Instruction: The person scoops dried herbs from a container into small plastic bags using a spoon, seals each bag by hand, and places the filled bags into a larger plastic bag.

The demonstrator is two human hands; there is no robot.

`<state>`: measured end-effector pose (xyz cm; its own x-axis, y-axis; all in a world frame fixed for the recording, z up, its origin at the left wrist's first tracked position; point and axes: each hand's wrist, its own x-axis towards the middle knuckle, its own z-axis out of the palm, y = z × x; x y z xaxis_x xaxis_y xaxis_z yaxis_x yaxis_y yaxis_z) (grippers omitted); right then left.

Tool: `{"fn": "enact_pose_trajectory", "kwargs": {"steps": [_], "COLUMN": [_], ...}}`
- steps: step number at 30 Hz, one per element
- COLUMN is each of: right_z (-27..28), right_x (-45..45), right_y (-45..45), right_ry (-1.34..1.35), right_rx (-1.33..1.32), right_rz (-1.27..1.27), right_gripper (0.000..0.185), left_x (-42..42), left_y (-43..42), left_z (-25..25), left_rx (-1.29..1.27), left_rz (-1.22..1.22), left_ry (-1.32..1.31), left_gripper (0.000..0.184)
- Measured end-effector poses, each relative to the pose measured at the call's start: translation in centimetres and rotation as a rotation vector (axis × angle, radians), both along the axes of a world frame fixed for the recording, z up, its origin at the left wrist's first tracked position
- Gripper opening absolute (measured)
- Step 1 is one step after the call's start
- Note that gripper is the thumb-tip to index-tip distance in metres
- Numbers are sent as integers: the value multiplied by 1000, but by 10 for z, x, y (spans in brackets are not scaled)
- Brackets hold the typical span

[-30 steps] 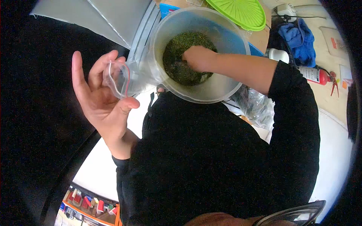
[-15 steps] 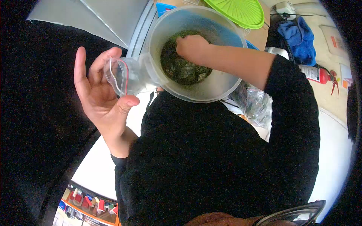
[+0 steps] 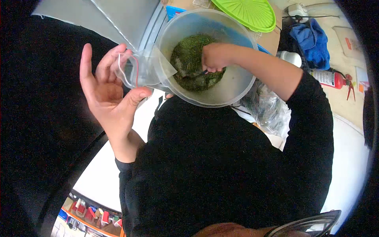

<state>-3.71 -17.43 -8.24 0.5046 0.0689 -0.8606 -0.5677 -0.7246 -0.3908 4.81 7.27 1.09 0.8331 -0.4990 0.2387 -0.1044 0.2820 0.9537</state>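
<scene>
One bag (image 3: 148, 72) between left fingers (image 3: 106, 62)

The zip bag (image 3: 148, 73) is thin, clear plastic, smooth and shiny. The tub (image 3: 237, 85) is translucent plastic with a cloudy, satin wall; the green flakes (image 3: 193, 45) inside look rough and matt. The lid (image 3: 248, 14) is glossy, ribbed plastic. The black sleeve (image 3: 310, 98) is matt cloth, the fire extinguisher (image 3: 338, 80) smooth and glossy.
</scene>
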Motion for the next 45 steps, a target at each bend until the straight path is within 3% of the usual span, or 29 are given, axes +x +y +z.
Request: {"fn": "enact_pose_trajectory", "kwargs": {"steps": [1,4,7,10,17,20,24,32,35,38,41,44,45], "right_z": [6,49,70,96,149,147,132,113,117,109,98,96,86], "right_x": [-3,-22,-45,-67,-117,-129,-133,-135,-132,-130,-121,-100,-93], "right_y": [-4,-7,-10,-8,2,13,43,76,75,67,74,70,64], "right_ry": [42,-39,-91,-192,-581,-754,-870,-1205,-1137,-885,-831,-482,-537], "right_rx": [68,92,126,60,42,67,-112,-596,-704,-830,-905,-874,-891], "right_rz": [-108,-105,-313,-476,-804,-873,-999,-776,-780,-534,-428,-184,-141], "right_gripper": [22,21,22,21,19,19,20,30,29,27,20,19,13], "left_x": [2,8,6,6,-6,-15,-25,-27,-24,-16,-14,-8,-8], "left_y": [0,-4,-12,-19,-41,-58,-73,-85,-81,-84,-79,-79,-80], "left_z": [-1,-6,-4,-5,1,-2,-4,-8,-7,-10,-3,-3,-2], "left_rx": [7,22,14,95,488,519,502,540,452,469,521,484,458], "left_rz": [-16,-73,-141,-147,-215,-267,-252,-286,-293,-300,-328,-325,-329], "left_ry": [-37,-124,-109,-281,-583,-649,-691,-665,-687,-652,-521,-582,-598], "left_gripper": [114,110,106,105,110,109,108,107,104,101,98,98,98]}}
